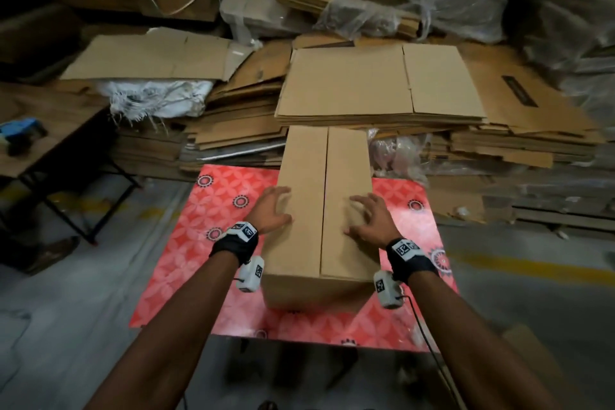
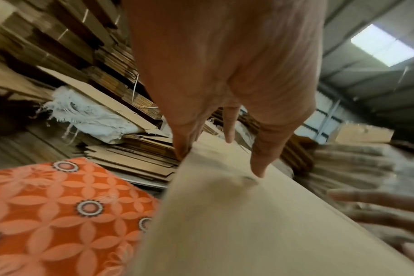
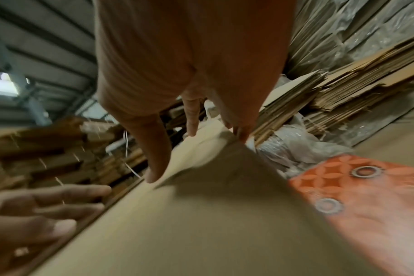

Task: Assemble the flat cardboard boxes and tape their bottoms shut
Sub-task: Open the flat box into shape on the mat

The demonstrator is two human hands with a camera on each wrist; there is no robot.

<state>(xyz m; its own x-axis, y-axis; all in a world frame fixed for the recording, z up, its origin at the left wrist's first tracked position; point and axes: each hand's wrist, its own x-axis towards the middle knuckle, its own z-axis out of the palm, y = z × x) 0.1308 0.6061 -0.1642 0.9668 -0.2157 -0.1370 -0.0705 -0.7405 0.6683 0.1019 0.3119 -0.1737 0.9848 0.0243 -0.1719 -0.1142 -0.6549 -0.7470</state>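
1. Box (image 1: pixel 324 206) stands erected on the red mat (image 1: pixel 186 243), flaps folded shut on its upward face; the two long flaps meet along a seam (image 1: pixel 324 196) running away from the person.
2. Left hand (image 1: pixel 271 211) lies spread on the left flap near its outer edge, fingers straight, pressing down, gripping nothing. The left wrist view shows fingertips (image 2: pixel 258 168) on the cardboard.
3. Right hand (image 1: pixel 369 220) likewise splayed on the right flap, fingers slightly bent, tips touching the surface; it holds nothing. The right wrist view is blurred, so exact contact of each finger cannot be told.
4. Done, by my reading: this one box is opened out from flat and its flaps are closed and held down.
5. Left: no tape visible on the seam, so sealing is still to come. A blue object, possibly a tape dispenser (image 1: pixel 20 133), sits on the table (image 1: pixel 50 150) well apart to the left; too dark to be sure.
6. Stack of flat boxes (image 1: pixel 379 83) just behind the box remains unassembled, with more flattened cardboard heaped around it. Task looks early; I see no finished boxes in view.
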